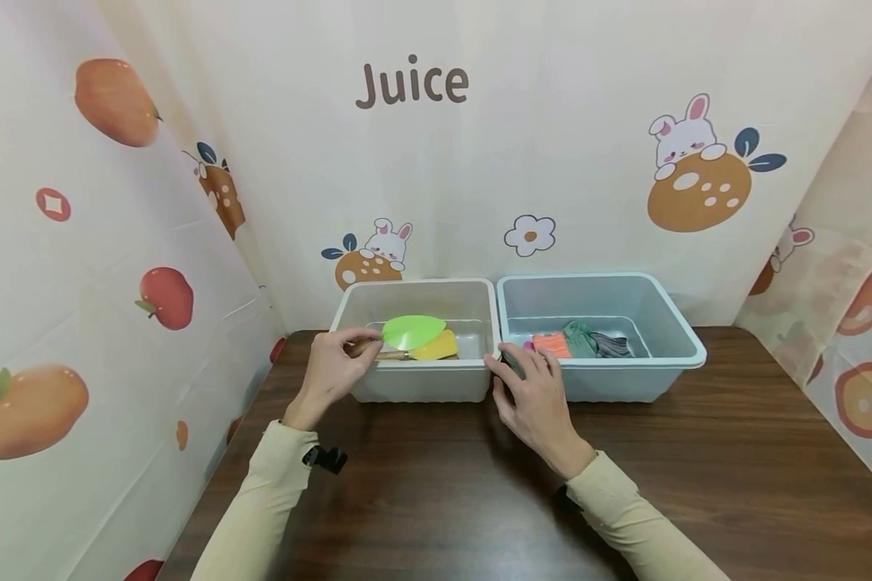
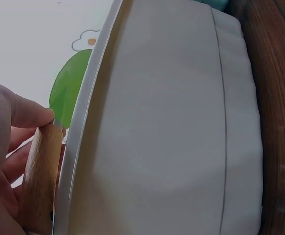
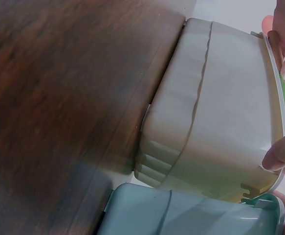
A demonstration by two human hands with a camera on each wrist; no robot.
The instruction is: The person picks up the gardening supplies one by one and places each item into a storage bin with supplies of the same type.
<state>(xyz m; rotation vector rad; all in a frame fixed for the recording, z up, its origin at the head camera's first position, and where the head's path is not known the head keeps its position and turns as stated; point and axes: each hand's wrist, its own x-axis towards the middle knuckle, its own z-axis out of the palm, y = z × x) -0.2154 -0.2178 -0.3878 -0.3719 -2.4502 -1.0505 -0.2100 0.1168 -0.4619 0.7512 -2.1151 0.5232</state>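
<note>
My left hand [image 1: 336,367] grips the wooden handle [image 2: 40,171] of a small green trowel [image 1: 412,332] over the near left rim of the grey bin [image 1: 429,366]. Its leaf-shaped blade is inside the bin. Beside it in the bin lies a yellow garden tool [image 1: 436,345] with a thin shaft. Where the two bins meet, my right hand [image 1: 534,399] holds the near right corner of the grey bin's rim, a digit pressed on the outer wall in the right wrist view. Some of its fingertips reach the blue bin's corner.
Right beside the grey bin stands a light blue bin [image 1: 625,362] holding bundled fabric pieces, orange [image 1: 552,345], green [image 1: 580,339] and grey-striped [image 1: 612,346]. Both bins sit on the dark wooden table [image 1: 436,476], close to a printed curtain [image 1: 450,177] behind.
</note>
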